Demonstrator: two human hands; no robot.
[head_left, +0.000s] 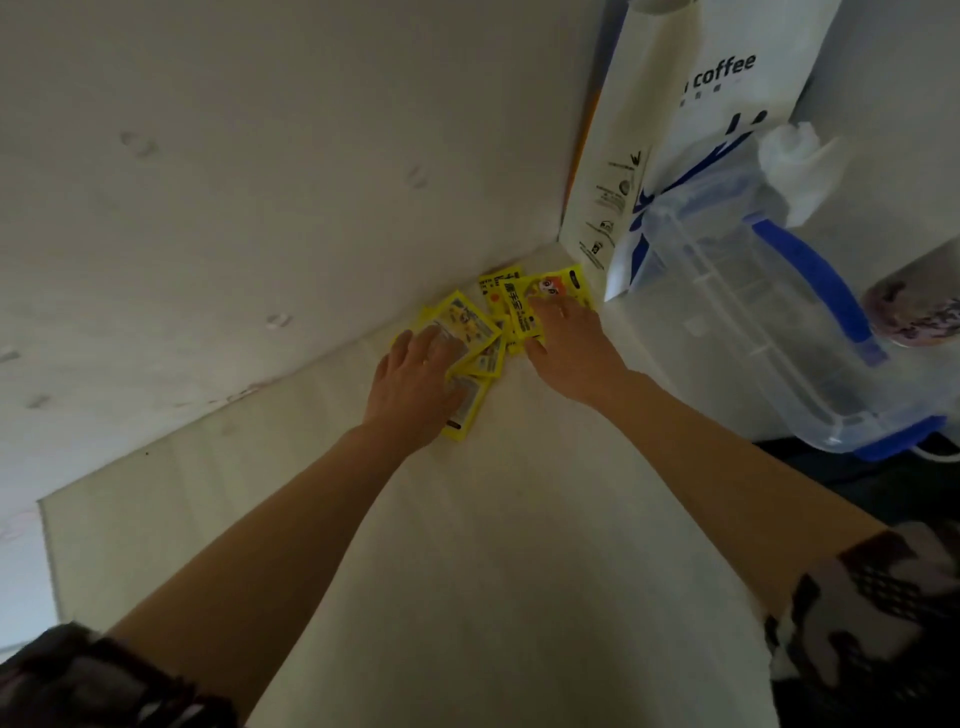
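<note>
Yellow sachets (470, 319) lie in a loose overlapping pile at 12 o'clock from me, in the corner where the white surface (519, 519) meets the wall (260, 182). My left hand (415, 376) rests flat on the 9 o'clock side of the pile, fingers extended over the sachets, gripping none. My right hand (571, 345) lies on the 3 o'clock side, fingertips pressing the top sachet, thumb spread clear. At 1 o'clock a paper coffee bag (701, 104) stands just beside the pile. At 2 o'clock a clear plastic container (727, 322) with a blue handle (823, 275) touches the bag.
</note>
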